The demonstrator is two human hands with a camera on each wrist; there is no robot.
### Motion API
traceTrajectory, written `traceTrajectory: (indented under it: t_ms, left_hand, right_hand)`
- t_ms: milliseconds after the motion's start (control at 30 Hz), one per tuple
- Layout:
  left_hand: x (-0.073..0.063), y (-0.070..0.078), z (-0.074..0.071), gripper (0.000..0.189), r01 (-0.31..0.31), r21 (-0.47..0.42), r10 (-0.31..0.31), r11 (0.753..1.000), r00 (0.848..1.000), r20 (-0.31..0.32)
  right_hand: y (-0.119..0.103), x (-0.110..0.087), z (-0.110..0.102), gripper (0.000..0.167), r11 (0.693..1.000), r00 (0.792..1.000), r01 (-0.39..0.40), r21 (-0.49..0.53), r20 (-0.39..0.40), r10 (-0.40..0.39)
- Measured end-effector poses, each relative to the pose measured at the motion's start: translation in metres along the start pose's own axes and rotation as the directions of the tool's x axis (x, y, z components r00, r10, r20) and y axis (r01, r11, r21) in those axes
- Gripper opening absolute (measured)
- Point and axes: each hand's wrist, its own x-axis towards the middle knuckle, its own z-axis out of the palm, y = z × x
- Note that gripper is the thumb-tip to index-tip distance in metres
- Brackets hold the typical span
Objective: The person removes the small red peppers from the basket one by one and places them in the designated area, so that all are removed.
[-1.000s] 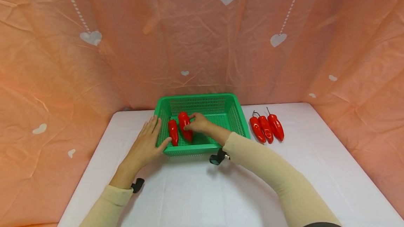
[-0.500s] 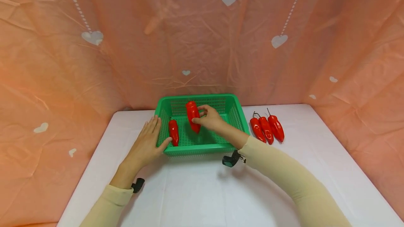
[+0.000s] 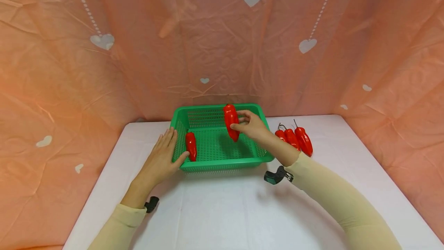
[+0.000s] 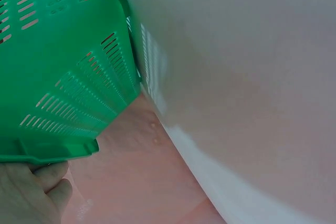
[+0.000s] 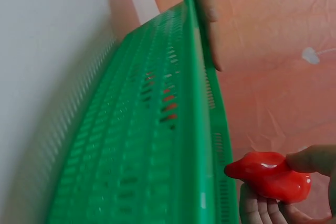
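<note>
Above the right half of the green basket (image 3: 222, 163), my right hand (image 3: 252, 127) pinches a red chili pepper (image 3: 231, 122) between thumb and fingers. In the right wrist view the same chili pepper (image 5: 273, 177) hangs beside the basket's rim, its pointed end toward it. My left hand (image 3: 157, 161) rests with straight fingers on the basket's front left corner. In the left wrist view that hand (image 4: 29, 190) touches the rim from outside. Another red chili pepper (image 3: 190, 146) lies inside the basket along its left side.
Several red chili peppers with dark stems, one of them this chili pepper (image 3: 303, 141), lie on the white table (image 3: 215, 211) right of the basket, partly behind my right forearm. An orange curtain (image 3: 215, 49) with hearts stands behind.
My right hand has lifted the chili pepper from the basket floor next to the other one and carried it up and to the right. My left hand stays put.
</note>
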Motion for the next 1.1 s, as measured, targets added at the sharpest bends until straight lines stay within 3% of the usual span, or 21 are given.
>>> traceTrajectory:
  t_ms: [167,533,833,1100]
  left_hand:
    - [0.000,0.000,-0.001,0.095,-0.002,-0.001,0.002,1.000,1.000,0.002]
    - [-0.001,-0.001,-0.003,0.095,0.018,-0.003,-0.018,1.000,1.000,0.010]
    - [0.000,-0.003,-0.002,0.096,0.012,0.003,-0.012,1.000,1.000,0.010]
    - [-0.001,-0.001,-0.001,0.095,0.000,-0.008,0.000,1.000,1.000,0.004]
  right_hand:
    - [0.002,-0.011,-0.021,0.064,0.999,0.999,0.038,-0.007,-0.022,-0.038]
    - [0.013,-0.031,-0.069,0.069,0.995,0.996,0.040,-0.090,-0.075,-0.047]
    - [0.024,-0.046,-0.104,0.072,0.993,0.990,-0.016,-0.118,-0.139,0.000]
    - [0.049,-0.058,-0.134,0.076,0.981,0.982,-0.088,-0.172,-0.183,0.056]
